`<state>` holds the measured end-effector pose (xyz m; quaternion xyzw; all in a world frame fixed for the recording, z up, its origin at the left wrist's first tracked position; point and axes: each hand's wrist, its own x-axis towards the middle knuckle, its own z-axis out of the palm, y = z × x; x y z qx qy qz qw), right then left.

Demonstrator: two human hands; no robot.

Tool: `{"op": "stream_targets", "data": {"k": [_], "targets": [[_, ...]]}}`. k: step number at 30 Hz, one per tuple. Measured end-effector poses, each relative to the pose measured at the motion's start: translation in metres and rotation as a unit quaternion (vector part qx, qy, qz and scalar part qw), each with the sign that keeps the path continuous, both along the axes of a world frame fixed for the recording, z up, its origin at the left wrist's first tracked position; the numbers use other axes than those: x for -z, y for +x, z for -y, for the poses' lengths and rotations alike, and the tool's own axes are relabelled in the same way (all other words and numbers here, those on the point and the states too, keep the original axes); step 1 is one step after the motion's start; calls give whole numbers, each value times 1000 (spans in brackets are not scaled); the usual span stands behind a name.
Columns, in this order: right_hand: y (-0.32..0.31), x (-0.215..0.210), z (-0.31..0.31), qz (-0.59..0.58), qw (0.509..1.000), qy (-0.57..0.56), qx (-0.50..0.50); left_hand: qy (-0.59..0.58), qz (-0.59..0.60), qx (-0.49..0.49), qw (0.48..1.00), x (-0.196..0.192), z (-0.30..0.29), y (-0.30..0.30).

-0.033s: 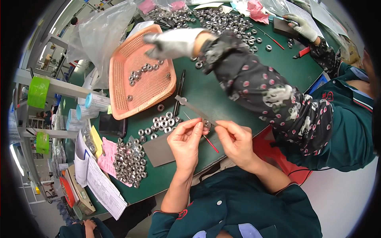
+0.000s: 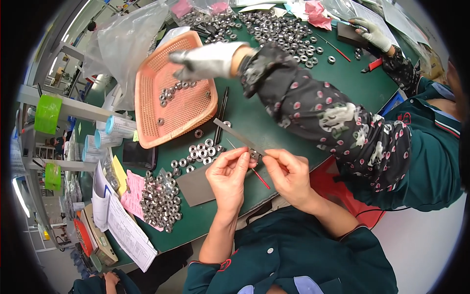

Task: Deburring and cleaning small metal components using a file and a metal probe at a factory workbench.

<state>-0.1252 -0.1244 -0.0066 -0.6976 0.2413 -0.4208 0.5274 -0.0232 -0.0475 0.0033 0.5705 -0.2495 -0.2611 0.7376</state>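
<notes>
My left hand [image 2: 229, 179] pinches a small metal ring [image 2: 254, 155] between thumb and fingertips. The fingers of my right hand [image 2: 290, 175] are closed on the near end of a thin flat metal strip [image 2: 234, 132], which slants up to the left across the ring. Whether the strip goes through the ring or lies against it, I cannot tell. Beneath my hands a thin red-handled tool [image 2: 260, 179] lies on the green table. Beside my left hand is a flat grey block [image 2: 195, 187], with several loose rings [image 2: 200, 151] just beyond it.
A co-worker's gloved hand [image 2: 208, 61] is over a pink basket [image 2: 177, 137] holding several rings. Ring piles lie at the left [image 2: 160, 201] and far side [image 2: 279, 32]. A black pen-like rod [image 2: 222, 115] lies beside the basket; papers [image 2: 128, 235] hang over the left edge.
The strip's far end has shifted slightly left and up, and my right hand has moved a little left. The co-worker's gloved hand has moved left and nearer over the basket.
</notes>
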Motion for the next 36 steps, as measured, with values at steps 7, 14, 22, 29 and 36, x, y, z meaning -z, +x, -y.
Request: {"op": "stream_targets", "data": {"k": [7,14,22,29,36], "targets": [[9,-16,-1,10,996,-66,-55,-17,-12,-13,1000,-5,-24,0],[5,-11,-5,-41,982,125,-139,9,-39,-5,999,-12,-29,-2],[4,-5,8,-10,921,336,-197,41,11,14,999,-6,-23,-11],[-4,-6,22,-30,916,339,-213,109,58,51,991,-6,-19,-13],[-11,-2,28,-38,917,328,-223,139,94,86,982,-5,-13,-16]]}}
